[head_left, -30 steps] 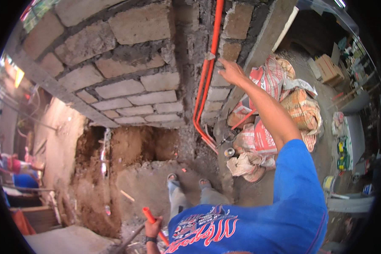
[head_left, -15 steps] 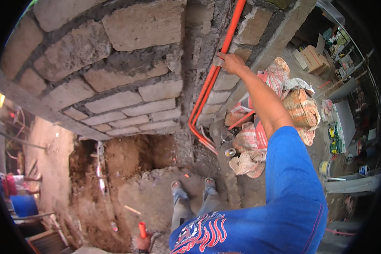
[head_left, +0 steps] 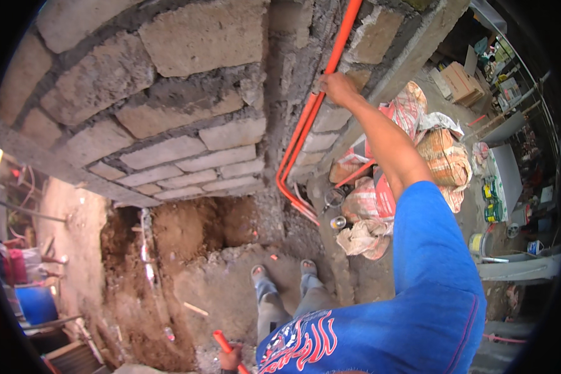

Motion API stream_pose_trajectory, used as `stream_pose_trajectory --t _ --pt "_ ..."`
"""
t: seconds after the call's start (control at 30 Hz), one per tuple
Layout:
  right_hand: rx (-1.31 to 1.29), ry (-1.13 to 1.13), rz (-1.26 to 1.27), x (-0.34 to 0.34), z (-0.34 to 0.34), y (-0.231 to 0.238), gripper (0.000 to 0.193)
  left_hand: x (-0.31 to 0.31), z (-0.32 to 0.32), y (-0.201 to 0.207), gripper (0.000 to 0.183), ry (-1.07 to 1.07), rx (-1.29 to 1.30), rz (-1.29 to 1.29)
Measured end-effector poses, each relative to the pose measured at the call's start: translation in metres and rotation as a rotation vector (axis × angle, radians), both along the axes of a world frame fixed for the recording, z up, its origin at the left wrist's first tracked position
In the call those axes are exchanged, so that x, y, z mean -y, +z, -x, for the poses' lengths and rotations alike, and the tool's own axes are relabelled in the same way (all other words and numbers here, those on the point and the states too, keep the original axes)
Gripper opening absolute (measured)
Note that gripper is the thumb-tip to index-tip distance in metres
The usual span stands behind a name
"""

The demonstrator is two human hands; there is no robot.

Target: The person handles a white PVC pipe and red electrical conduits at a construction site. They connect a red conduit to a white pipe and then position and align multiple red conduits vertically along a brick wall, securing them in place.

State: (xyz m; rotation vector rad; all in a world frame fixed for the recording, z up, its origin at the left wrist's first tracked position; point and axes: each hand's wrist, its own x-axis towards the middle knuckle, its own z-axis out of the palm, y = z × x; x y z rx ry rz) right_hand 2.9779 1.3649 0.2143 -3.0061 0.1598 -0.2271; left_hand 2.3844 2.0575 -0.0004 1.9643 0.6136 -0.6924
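Two orange conduit pipes (head_left: 306, 128) run down a groove in the block wall (head_left: 201, 38) and bend near its foot. My right hand (head_left: 338, 88), arm stretched out, is closed around them high on the wall; the fingertips are partly hidden. Low in the view, near my body, my left hand (head_left: 231, 358) grips a short piece of orange pipe (head_left: 220, 340), which pokes out above and below the fist. The held piece is apart from the wall pipes.
Several stuffed sacks (head_left: 441, 156) lie right of the wall, near a small can (head_left: 338, 222). A dug-out dirt trench (head_left: 184, 227) lies along the wall's base. My sandalled feet (head_left: 259, 272) stand on rough concrete. A blue drum (head_left: 36, 304) is at far left.
My left hand has moved slightly right, and its pipe piece now leans, with more of it showing. My right hand keeps its place on the wall pipes.
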Motion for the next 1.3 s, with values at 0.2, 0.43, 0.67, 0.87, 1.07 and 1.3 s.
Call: stream_pose_trajectory --t 0.2,0.43,0.67,0.87,1.07,1.3 --pt "0.18 -0.005 -0.036 0.011 0.026 0.021 0.023 -0.001 -0.021 0.017 0.017 0.543 -0.149 0.251" --pt "0.179 -0.02 -0.424 -0.014 0.162 -0.091 0.021 0.011 -0.051 0.041 0.017 0.388 -0.08 0.156" --pt "-0.694 -0.167 -0.584 -0.069 0.334 -0.282 0.039 0.024 -0.083 0.034 0.021 0.035 -0.019 -0.076" --pt "-0.162 -0.011 -0.804 -0.057 0.285 -0.243 0.062 0.057 -0.075 0.046 0.021 -0.073 0.093 -0.188" --pt "0.5 0.065 -0.572 -0.012 0.098 -0.128 0.063 0.097 -0.045 0.049 0.021 -0.012 -0.099 -0.162" --pt "0.427 0.03 -0.39 -0.028 0.014 -0.106 0.052 0.097 -0.075 0.045 0.017 0.315 -0.065 0.181"
